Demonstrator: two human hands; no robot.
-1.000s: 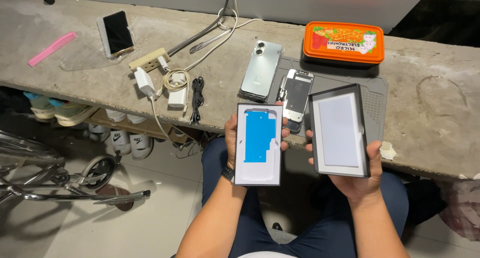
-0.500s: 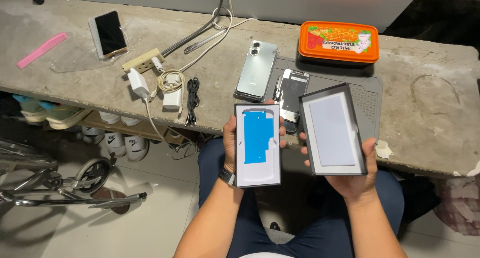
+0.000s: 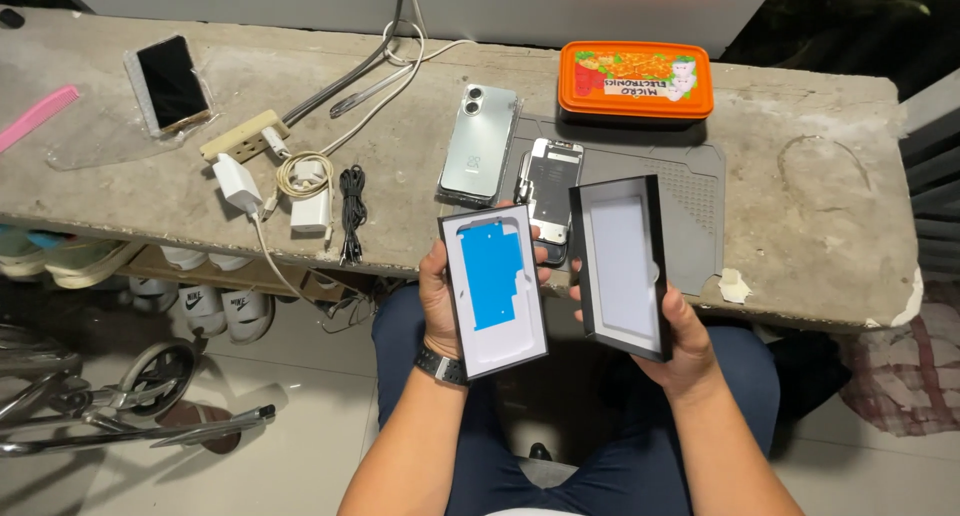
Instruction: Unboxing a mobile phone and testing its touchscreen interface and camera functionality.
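Now our left hand [image 3: 440, 301] grips the box tray [image 3: 492, 288] (blue sheet [image 3: 491, 274] inside); right hand [image 3: 682, 334] clasps the empty lid [image 3: 622, 266], just apart, near the bench edge [image 3: 300, 264].

We hold a flat white card with a blue film panel [image 3: 492, 288] in our left hand [image 3: 440, 298] and an open black box half with a white lining [image 3: 622, 266] in our right hand [image 3: 678, 328], the two just apart above our lap. Beyond them on the grey concrete bench [image 3: 820, 206], a pale green phone [image 3: 478, 142] lies back-up beside an opened phone [image 3: 550, 188] on a grey work mat [image 3: 700, 211], with an orange lidded plastic container [image 3: 635, 80] at the mat's far edge.
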